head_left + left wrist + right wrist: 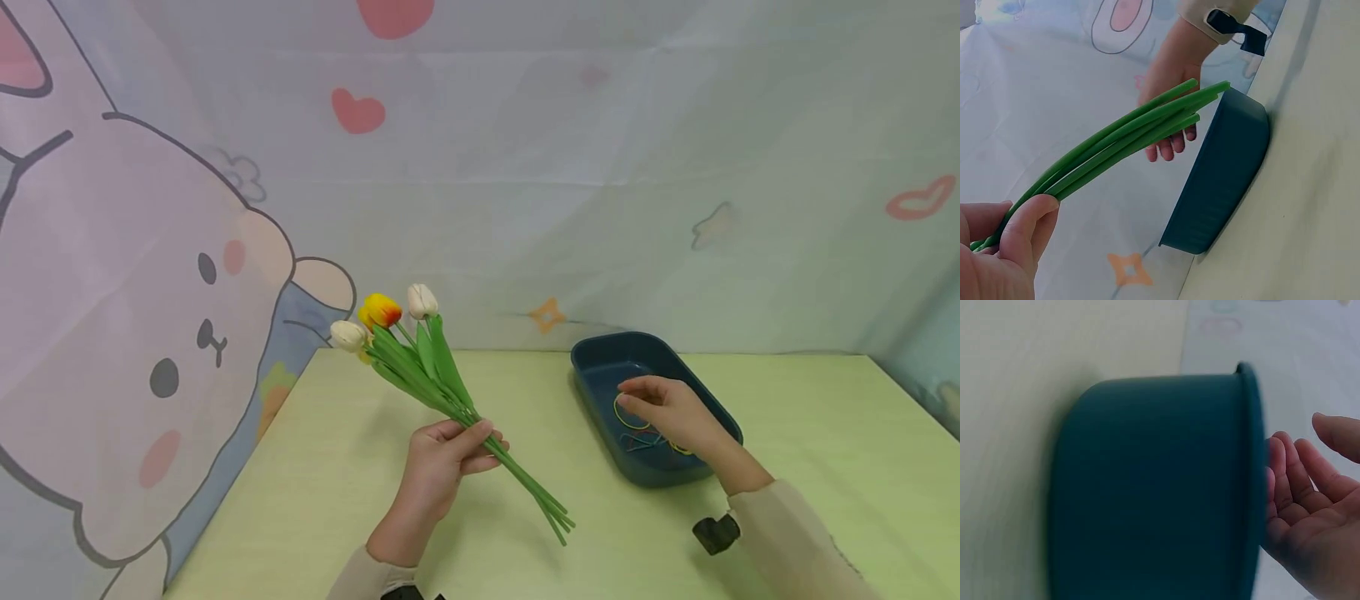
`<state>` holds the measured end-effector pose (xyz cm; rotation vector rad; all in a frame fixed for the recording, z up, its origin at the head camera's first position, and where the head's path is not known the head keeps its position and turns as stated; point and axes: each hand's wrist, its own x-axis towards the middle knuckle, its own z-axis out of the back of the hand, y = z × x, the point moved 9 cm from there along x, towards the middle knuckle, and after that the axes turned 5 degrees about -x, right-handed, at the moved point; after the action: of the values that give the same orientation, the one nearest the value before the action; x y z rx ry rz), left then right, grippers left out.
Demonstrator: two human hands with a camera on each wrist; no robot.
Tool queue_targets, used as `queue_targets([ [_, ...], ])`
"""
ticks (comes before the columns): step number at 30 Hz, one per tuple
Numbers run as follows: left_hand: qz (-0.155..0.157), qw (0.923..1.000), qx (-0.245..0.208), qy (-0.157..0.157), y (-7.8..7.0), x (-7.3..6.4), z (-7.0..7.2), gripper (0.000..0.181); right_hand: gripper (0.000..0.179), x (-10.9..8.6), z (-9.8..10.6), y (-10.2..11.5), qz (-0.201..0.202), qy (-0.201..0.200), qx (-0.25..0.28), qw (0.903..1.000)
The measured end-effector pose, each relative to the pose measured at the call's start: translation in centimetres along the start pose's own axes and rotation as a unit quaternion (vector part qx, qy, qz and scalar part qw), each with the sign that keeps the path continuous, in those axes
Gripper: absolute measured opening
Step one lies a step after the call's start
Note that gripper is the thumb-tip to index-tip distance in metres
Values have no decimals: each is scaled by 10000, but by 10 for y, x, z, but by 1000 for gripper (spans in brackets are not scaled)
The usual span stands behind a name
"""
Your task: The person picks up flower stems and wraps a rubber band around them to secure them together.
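Observation:
My left hand (450, 457) grips a bunch of artificial tulips (431, 379) by the green stems, thumb on top. The white and yellow-orange blooms point to the upper left, while the stem ends (1191, 103) stick out to the lower right. Over a dark blue tray (637, 467), my right hand (675, 417) hovers palm down. Its thumb and fingers stand apart in the right wrist view, with nothing seen between them. Thin elastic bands (643, 440), yellow, teal and red, lie in the tray below that hand; one yellow loop shows right beneath the fingertips.
The tray stands on a pale yellow-green table (315, 508), right of centre near the back edge. Behind the table hangs a printed cloth (487, 208) with hearts and a cartoon rabbit. A black wrist device (716, 533) sits at the right sleeve.

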<state>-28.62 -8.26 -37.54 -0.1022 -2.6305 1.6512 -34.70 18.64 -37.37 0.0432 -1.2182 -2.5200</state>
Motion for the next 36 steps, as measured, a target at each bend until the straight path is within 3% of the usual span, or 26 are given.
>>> queue_targets([
  [8,21,9999,103,49,-1,0,-1,34,49,4,-2,-26,-321,131,127,9993],
  [13,63,9999,70,52,-1,-1,0,29,53,6,-4,-37,-535,299,77,9981],
  [19,47,10000,-18,81,0,0,0,14,46,10,-7,-44,-488,480,141,9976],
  [27,7,9998,-176,106,-1,0,-2,21,36,15,-14,-48,-345,751,-230,9963],
  [36,62,9997,-205,144,-1,1,-2,35,33,16,-23,-49,-472,1128,-76,9925],
])
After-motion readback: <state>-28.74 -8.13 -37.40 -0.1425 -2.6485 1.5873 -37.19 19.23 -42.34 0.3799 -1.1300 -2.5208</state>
